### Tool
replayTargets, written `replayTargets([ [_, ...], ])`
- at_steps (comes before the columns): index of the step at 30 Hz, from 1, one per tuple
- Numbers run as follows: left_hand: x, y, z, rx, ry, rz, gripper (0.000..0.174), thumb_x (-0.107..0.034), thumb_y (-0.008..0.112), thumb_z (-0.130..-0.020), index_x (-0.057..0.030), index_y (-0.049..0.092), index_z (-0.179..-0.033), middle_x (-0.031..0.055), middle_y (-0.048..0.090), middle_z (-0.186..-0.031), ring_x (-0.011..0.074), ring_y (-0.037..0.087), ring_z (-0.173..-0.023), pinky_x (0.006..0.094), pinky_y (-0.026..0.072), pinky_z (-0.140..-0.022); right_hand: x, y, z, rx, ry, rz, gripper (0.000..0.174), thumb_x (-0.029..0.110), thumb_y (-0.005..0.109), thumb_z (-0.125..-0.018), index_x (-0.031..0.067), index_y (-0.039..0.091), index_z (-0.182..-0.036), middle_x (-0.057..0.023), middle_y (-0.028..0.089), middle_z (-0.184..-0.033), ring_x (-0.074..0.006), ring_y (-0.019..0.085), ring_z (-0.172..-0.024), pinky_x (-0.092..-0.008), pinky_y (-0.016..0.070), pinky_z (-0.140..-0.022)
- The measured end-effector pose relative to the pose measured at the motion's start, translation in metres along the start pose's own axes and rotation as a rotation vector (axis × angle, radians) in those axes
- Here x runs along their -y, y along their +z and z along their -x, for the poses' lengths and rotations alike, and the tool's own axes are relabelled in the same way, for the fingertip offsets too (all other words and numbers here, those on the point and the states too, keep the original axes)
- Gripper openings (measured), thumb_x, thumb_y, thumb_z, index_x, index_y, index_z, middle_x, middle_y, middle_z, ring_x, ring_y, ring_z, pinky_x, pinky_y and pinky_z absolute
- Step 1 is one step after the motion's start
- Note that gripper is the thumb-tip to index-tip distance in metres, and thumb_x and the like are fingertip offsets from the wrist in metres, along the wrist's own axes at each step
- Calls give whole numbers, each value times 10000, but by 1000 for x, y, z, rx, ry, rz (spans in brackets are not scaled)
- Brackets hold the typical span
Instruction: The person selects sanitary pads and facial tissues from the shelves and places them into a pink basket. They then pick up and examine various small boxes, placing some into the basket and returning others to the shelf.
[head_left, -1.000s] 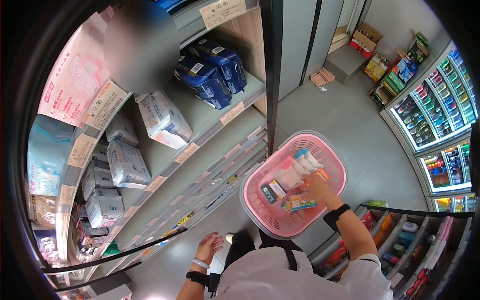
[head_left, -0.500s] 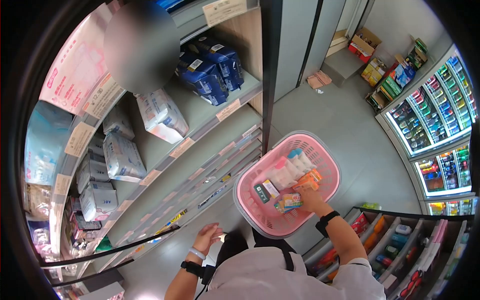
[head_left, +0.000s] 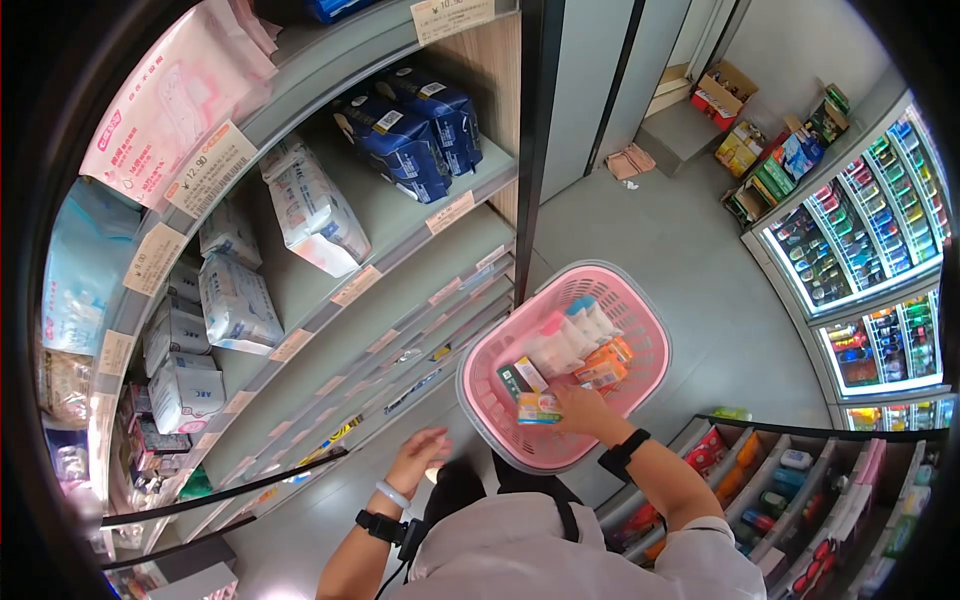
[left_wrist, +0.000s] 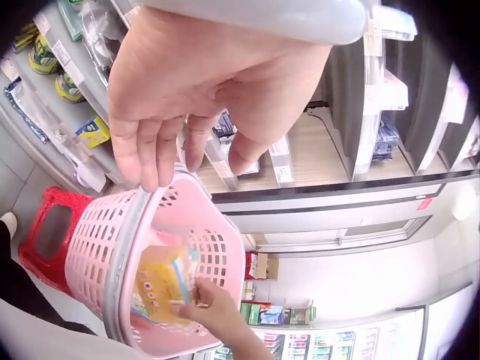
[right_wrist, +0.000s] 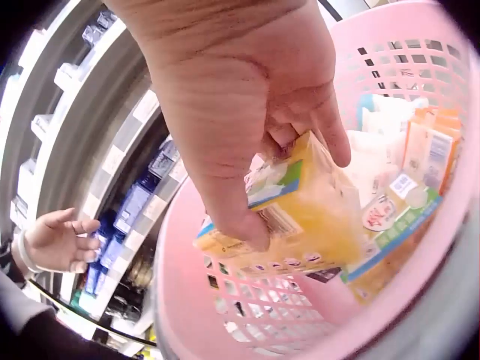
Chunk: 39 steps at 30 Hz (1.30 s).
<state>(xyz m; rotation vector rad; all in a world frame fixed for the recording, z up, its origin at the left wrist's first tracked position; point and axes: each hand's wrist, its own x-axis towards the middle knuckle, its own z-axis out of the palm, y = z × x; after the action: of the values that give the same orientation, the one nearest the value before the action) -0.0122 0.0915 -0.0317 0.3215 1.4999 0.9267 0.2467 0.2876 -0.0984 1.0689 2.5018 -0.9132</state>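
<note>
My right hand [head_left: 583, 407] reaches into the pink basket [head_left: 497, 345] and grips a yellow box [right_wrist: 307, 225] in shiny clear wrap. In the right wrist view, thumb and fingers lie on opposite sides of this box, which sits tilted. Beside it is another box [right_wrist: 394, 225] with a green and blue band. White packs [head_left: 556, 350], orange packs [head_left: 608, 358] and a dark green and white box [head_left: 522, 376] also lie in the basket. My left hand [head_left: 412, 462] hangs between shelf and basket, fingers loosely bent, holding nothing.
A shelf with blue packs [head_left: 405, 135] and white packs [head_left: 312, 205] rises on the left. A red stool [left_wrist: 49, 232] shows by the basket in the left wrist view. Low divided bins [head_left: 790, 480] stand at right, with lit drink coolers [head_left: 860, 210] and cartons [head_left: 725, 90] beyond.
My right hand has moved left across the basket from the orange packs and now grips the yellow box. The left hand stays raised and holds nothing. The head view has shifted slightly.
</note>
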Motion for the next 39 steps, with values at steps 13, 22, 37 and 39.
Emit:
replayTargets([
  [13, 32, -23, 14, -118, -92, 69, 321, -248, 516, -877, -58, 505, -1134, 69, 591, -983, 155, 573, -880, 276, 449, -747, -72, 34, -10, 80, 35, 130, 550, 356, 682, -651, 28, 521, -1062, -164, 502, -1126, -323, 450, -1106, -414, 422, -863],
  [22, 34, -26, 19, -176, -152, 82, 315, -255, 519, -873, -66, 505, -1125, 73, 591, -976, 166, 570, -890, 285, 446, -749, -141, 9, -75, 2, 184, 311, 362, 359, 661, -663, 74, 647, -885, -114, 610, -953, -265, 561, -964, -381, 445, -804],
  [37, 23, -37, 18, -241, -156, 104, 338, -260, 526, -869, -46, 502, -1130, 79, 580, -995, 170, 565, -906, 296, 443, -782, -129, -27, -48, 10, 451, 64, 438, 275, 714, -599, 21, 602, -938, -154, 615, -911, -299, 598, -874, -373, 481, -720],
  [39, 15, -31, 9, -180, -116, 77, 350, -266, 535, -866, -53, 499, -1141, 71, 580, -999, 158, 564, -906, 286, 444, -779, -129, -42, -42, -47, 432, -24, 509, 292, 734, -587, -3, 580, -972, -184, 606, -941, -312, 597, -878, -358, 483, -729],
])
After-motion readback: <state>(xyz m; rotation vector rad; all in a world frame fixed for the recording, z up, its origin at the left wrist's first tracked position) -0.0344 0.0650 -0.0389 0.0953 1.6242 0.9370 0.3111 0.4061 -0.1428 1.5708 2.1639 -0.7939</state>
